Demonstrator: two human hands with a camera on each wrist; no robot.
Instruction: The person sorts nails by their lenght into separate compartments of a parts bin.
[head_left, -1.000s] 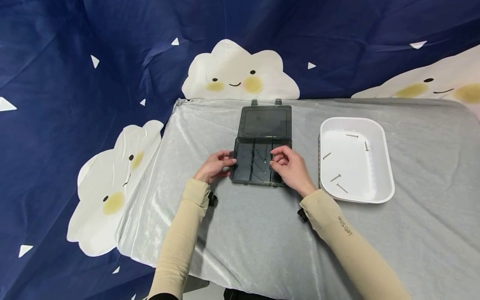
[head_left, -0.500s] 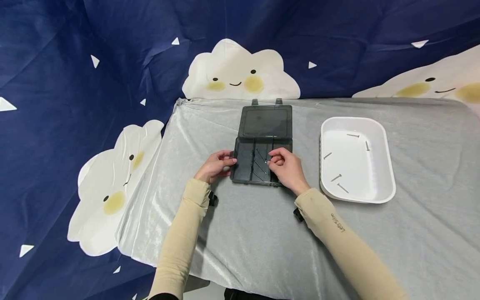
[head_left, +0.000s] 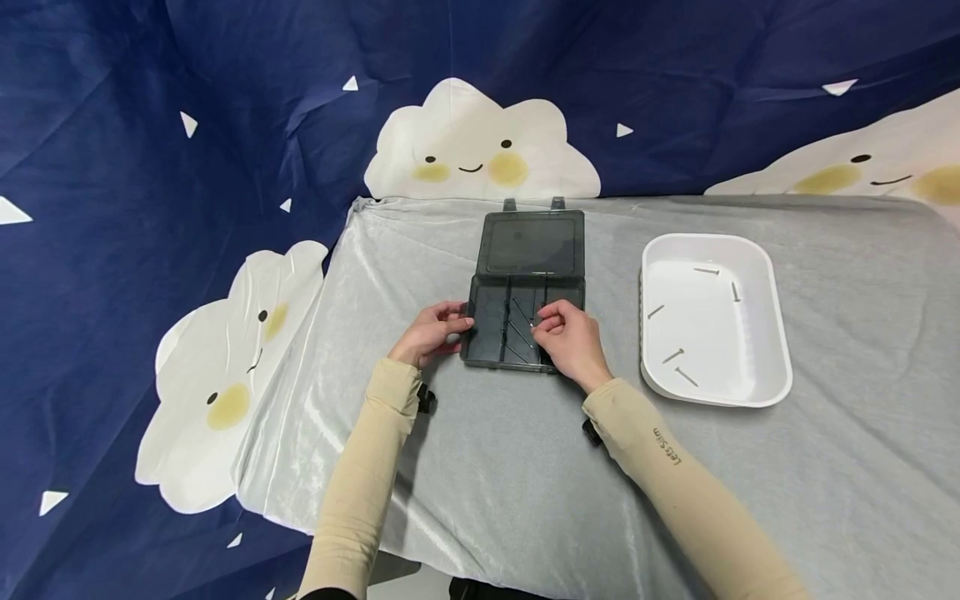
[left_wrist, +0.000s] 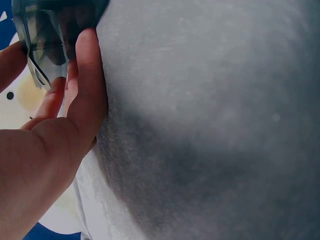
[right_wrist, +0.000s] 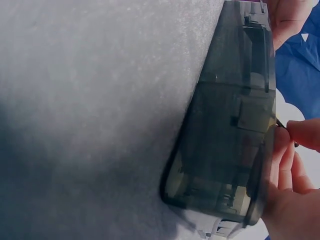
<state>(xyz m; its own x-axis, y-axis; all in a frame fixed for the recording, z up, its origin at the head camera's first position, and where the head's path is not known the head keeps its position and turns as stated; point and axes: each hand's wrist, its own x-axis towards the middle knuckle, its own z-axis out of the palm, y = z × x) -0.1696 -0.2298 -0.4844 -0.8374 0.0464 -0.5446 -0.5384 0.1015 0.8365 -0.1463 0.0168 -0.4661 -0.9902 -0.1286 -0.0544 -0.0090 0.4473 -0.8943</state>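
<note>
Here's your left hand (head_left: 429, 333) on the smoky, see-through plastic box (head_left: 487, 321), thumb over the rim and fingers against the side wall, clamped on that left edge. Over on the other side, your right hand (head_left: 573, 342) is above the box with thumb and fingertip together, pinching a slim dark screw (right_wrist: 281, 124) near the middle compartment; most of its shaft is hidden by your fingers. The box itself is flat and rectangular, split into 3 compartments, with its lid (head_left: 531, 242) laid back on the far side and 2 little latch tabs (head_left: 557, 203) on the far edge. In the middle section, at least 3 thin screws (head_left: 521, 333) lie slantwise, slender and straight. To your right, well apart from the box, sits a glossy white tray (head_left: 782, 342) with rounded corners, and 5 bronze-toned screws (head_left: 672, 356) are scattered across its smooth floor. Everything rests on soft grey cloth (head_left: 510, 467) with a velvety sheen, while behind it hangs creased navy fabric (head_left: 262, 50) printed with puffy white clouds (head_left: 472, 125).
</note>
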